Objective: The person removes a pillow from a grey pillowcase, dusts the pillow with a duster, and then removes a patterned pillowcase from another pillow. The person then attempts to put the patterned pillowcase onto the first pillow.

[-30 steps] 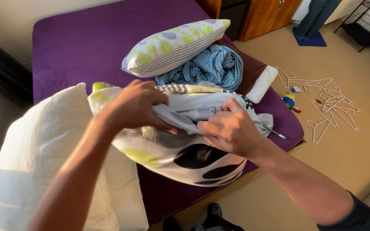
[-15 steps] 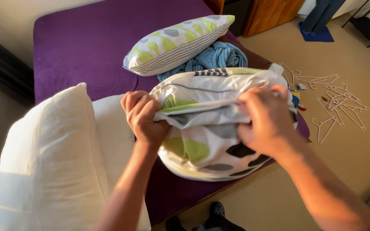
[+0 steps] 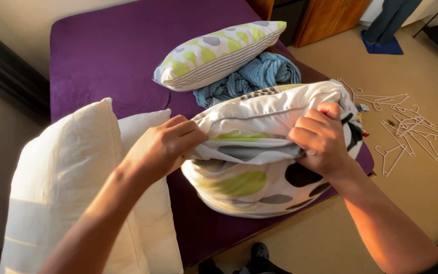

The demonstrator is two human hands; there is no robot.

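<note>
**Inspector:** State of the hands?

**Assistant:** The left hand (image 3: 166,147) is bunched into a fist on the loose cloth at the open end of the spotted pillowcase (image 3: 259,175). The right hand (image 3: 320,139) is likewise clenched on the same folded edge, further along. Both grip fabric; neither is spread.

**Inspector:** Location of the item?

**Assistant:** The case, with a pillow filling it, lies at the near edge of the purple bed (image 3: 107,56), its lower curve overhanging slightly toward the floor (image 3: 422,203). Just beside the left hand stand two plain white pillows (image 3: 77,187). Further up the bed, a second patterned pillow (image 3: 219,53) rests against a crumpled blue cloth (image 3: 259,76). Hangers (image 3: 406,127) are scattered on the floor, well apart from the work.

**Inspector:** Recommendation for the step in hand?

**Assistant:** In my judgement, the grips should stay spaced along the hem so the cloth draws evenly. Pull the edge over the filling in one direction, not against each other. Keep the bulk supported on the mattress, as the overhang could let it slide off.
</note>
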